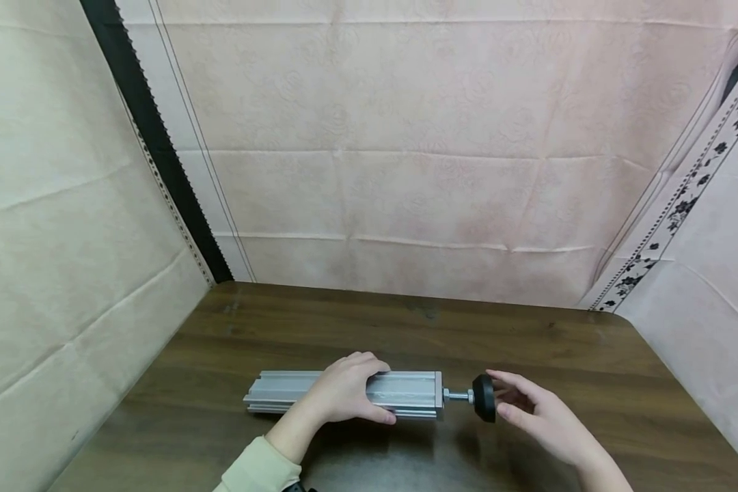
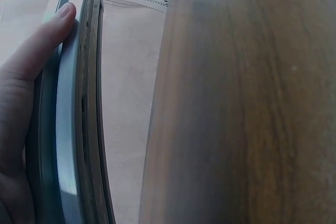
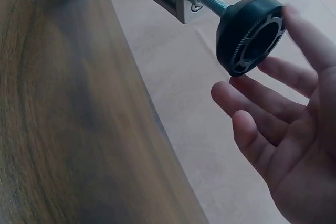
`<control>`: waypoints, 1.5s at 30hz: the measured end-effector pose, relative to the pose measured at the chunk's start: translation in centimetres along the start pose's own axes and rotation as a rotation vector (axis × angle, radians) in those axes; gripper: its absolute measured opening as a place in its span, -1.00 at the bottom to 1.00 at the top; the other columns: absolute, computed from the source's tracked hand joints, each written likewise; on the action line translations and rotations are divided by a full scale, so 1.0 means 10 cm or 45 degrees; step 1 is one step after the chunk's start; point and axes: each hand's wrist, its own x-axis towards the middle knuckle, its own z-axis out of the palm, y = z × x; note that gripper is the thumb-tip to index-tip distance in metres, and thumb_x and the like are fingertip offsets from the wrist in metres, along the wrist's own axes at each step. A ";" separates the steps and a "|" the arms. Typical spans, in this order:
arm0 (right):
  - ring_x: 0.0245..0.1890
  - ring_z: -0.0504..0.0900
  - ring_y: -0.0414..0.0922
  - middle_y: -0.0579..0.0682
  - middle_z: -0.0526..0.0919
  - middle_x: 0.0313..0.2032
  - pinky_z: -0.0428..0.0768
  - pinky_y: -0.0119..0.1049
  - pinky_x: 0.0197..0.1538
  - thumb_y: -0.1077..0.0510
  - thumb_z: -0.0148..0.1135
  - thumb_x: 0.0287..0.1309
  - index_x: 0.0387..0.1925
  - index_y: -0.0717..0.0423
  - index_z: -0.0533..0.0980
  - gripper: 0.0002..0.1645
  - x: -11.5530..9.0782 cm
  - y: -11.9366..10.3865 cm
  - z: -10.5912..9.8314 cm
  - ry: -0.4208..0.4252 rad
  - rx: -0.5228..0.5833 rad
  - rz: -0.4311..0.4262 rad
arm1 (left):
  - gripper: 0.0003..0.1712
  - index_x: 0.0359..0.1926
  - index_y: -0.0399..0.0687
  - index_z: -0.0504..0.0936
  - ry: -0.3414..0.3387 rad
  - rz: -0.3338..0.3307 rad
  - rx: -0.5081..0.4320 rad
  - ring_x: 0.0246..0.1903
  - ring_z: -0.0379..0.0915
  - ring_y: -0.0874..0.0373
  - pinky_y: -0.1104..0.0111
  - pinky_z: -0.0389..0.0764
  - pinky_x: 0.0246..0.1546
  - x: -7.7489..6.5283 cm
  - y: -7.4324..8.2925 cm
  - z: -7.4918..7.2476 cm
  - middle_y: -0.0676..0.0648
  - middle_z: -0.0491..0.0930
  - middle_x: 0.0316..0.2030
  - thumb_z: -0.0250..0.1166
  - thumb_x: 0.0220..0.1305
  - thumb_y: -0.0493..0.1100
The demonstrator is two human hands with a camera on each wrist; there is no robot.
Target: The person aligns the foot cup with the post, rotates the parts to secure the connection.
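Note:
A silver aluminium profile (image 1: pixel 406 393) lies crosswise in the head view, slightly above the table, its shadow below it. My left hand (image 1: pixel 350 389) grips it around the middle, the thumb along the near side; in the left wrist view that thumb (image 2: pixel 65 17) presses on the grooved face. From the profile's right end plate a threaded rod (image 3: pixel 212 1) with a nut sticks out, bearing a round black levelling foot (image 3: pixel 233 38). My right hand (image 1: pixel 538 413) has its thumb and index finger at the foot's rim, while the other fingers (image 3: pixel 257 98) curl loosely beneath.
A dark brown wooden table (image 1: pixel 283 321) spreads under both hands. Pale creased cloth (image 1: pixel 406 137) hangs behind it, with more cloth at the left and right sides. A black strip (image 1: pixel 166 157) runs down the left corner.

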 end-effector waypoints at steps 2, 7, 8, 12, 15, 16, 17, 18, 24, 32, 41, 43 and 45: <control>-0.18 0.57 -0.25 -0.21 0.49 0.01 0.53 -0.33 -0.25 0.29 0.26 0.12 0.27 0.10 0.30 -0.34 0.00 -0.01 0.00 -0.006 0.005 -0.004 | -0.17 0.01 0.07 0.57 0.003 -0.004 -0.007 -0.14 0.41 0.21 0.30 0.43 -0.09 0.00 0.00 0.00 0.18 0.51 -0.16 0.37 -0.26 0.45; -0.18 0.58 -0.20 -0.15 0.47 0.04 0.52 -0.30 -0.27 0.30 0.32 0.05 0.31 0.06 0.24 -0.22 0.00 -0.03 0.01 -0.023 0.045 -0.046 | -0.17 0.00 0.08 0.57 0.008 -0.005 -0.006 -0.15 0.41 0.22 0.29 0.43 -0.10 0.01 0.00 -0.01 0.19 0.51 -0.17 0.36 -0.26 0.46; -0.20 0.58 -0.20 -0.12 0.51 -0.01 0.52 -0.31 -0.28 0.30 0.32 0.06 0.30 0.08 0.25 -0.24 0.00 -0.03 0.01 -0.017 0.042 -0.040 | -0.17 0.00 0.08 0.57 0.008 -0.002 -0.007 -0.15 0.41 0.23 0.30 0.43 -0.11 0.02 0.00 -0.01 0.19 0.51 -0.17 0.37 -0.26 0.46; -0.26 0.57 -0.20 -0.03 0.58 -0.14 0.51 -0.33 -0.29 0.28 0.24 0.14 0.25 0.15 0.31 -0.38 0.01 -0.02 0.02 0.006 0.042 0.027 | -0.18 0.00 0.08 0.57 0.007 0.002 -0.012 -0.16 0.41 0.24 0.30 0.43 -0.12 0.02 0.02 -0.01 0.19 0.51 -0.17 0.37 -0.25 0.44; -0.24 0.55 -0.21 -0.06 0.53 -0.09 0.52 -0.33 -0.25 0.31 0.21 0.15 0.22 0.18 0.33 -0.42 0.01 0.01 0.02 0.020 0.044 0.039 | -0.18 0.00 0.09 0.57 0.003 0.000 -0.015 -0.16 0.41 0.24 0.30 0.43 -0.11 0.01 0.03 -0.01 0.19 0.52 -0.17 0.38 -0.25 0.44; -0.21 0.55 -0.22 -0.08 0.50 -0.05 0.52 -0.33 -0.24 0.33 0.23 0.13 0.23 0.17 0.32 -0.39 0.01 0.01 0.02 0.020 0.048 0.026 | -0.18 0.00 0.09 0.57 0.003 0.000 -0.014 -0.15 0.41 0.24 0.31 0.43 -0.11 0.01 0.03 -0.01 0.19 0.52 -0.16 0.38 -0.26 0.44; -0.17 0.55 -0.24 -0.11 0.47 -0.01 0.51 -0.33 -0.24 0.36 0.25 0.09 0.25 0.16 0.30 -0.34 0.01 0.02 0.02 0.017 0.050 0.001 | -0.18 0.00 0.08 0.57 0.002 0.000 -0.014 -0.15 0.41 0.23 0.30 0.42 -0.10 0.01 0.03 -0.01 0.19 0.52 -0.16 0.37 -0.26 0.44; -0.12 0.54 -0.25 -0.13 0.42 0.05 0.51 -0.33 -0.22 0.38 0.26 0.06 0.27 0.15 0.27 -0.29 0.01 0.02 0.02 0.007 0.064 -0.027 | -0.18 0.00 0.08 0.57 0.002 -0.001 -0.014 -0.14 0.41 0.23 0.30 0.42 -0.10 0.01 0.02 -0.01 0.19 0.52 -0.16 0.37 -0.26 0.44; -0.08 0.50 -0.20 -0.03 0.23 0.22 0.49 -0.33 -0.19 0.42 0.33 -0.03 0.31 0.14 0.22 -0.15 0.02 -0.02 0.03 -0.058 0.098 -0.203 | -0.18 -0.01 0.08 0.57 0.005 -0.010 -0.014 -0.14 0.41 0.23 0.30 0.43 -0.10 0.00 0.01 -0.01 0.20 0.51 -0.17 0.38 -0.27 0.43; -0.26 0.56 -0.20 -0.04 0.51 -0.09 0.51 -0.32 -0.29 0.30 0.26 0.10 0.24 0.06 0.33 -0.36 0.05 -0.02 0.04 -0.005 0.037 0.019 | -0.18 0.01 0.09 0.57 -0.012 -0.012 -0.018 -0.13 0.40 0.23 0.30 0.42 -0.09 0.00 0.02 -0.02 0.19 0.51 -0.16 0.37 -0.25 0.44; -0.17 0.55 -0.16 0.01 0.30 0.12 0.52 -0.31 -0.21 0.36 0.36 -0.03 0.32 0.17 0.19 -0.13 0.05 -0.02 0.05 -0.087 0.105 -0.206 | -0.19 0.00 0.09 0.57 -0.011 -0.019 -0.027 -0.16 0.40 0.24 0.32 0.43 -0.12 -0.01 0.01 -0.02 0.19 0.51 -0.17 0.38 -0.25 0.43; -0.21 0.58 -0.18 -0.02 0.42 0.01 0.53 -0.32 -0.25 0.33 0.34 0.02 0.30 0.12 0.23 -0.19 0.04 -0.02 0.06 -0.079 0.090 -0.148 | -0.18 0.01 0.08 0.57 -0.011 -0.011 -0.019 -0.15 0.40 0.23 0.30 0.43 -0.11 -0.01 0.01 -0.02 0.18 0.51 -0.17 0.38 -0.25 0.43; -0.25 0.58 -0.20 -0.06 0.52 -0.13 0.52 -0.33 -0.28 0.28 0.33 0.05 0.29 0.06 0.27 -0.24 0.04 -0.02 0.06 -0.056 0.041 -0.075 | -0.18 0.02 0.08 0.57 -0.013 -0.008 -0.012 -0.14 0.41 0.22 0.28 0.43 -0.09 -0.01 0.01 -0.02 0.18 0.51 -0.16 0.38 -0.25 0.43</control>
